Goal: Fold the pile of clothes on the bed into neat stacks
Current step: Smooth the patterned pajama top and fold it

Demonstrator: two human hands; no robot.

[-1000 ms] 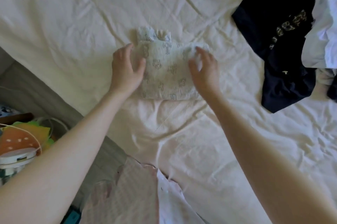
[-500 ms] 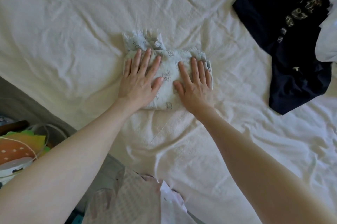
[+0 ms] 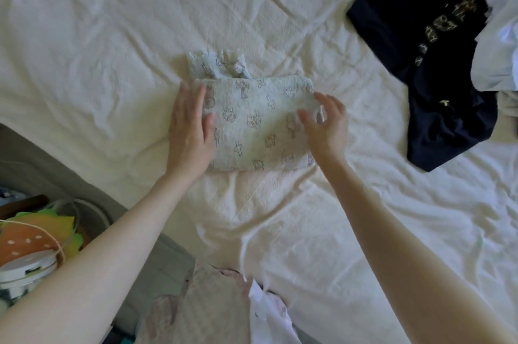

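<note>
Lay folded on the cream bed sheet [image 3: 112, 35], a pale printed garment [image 3: 258, 125] with its ruffled edge poking out on the far side. Flanked that garment at either edge: left hand [image 3: 190, 130] flat against its left side with fingers straight and grasping nothing, right hand [image 3: 325, 125] over its right side with fingers loosely bent, perhaps just off the cloth, though blurred. Waited unfolded well to the garment's right, a dark navy shirt [image 3: 437, 108] and white clothing [image 3: 499, 44] partly over it.
</note>
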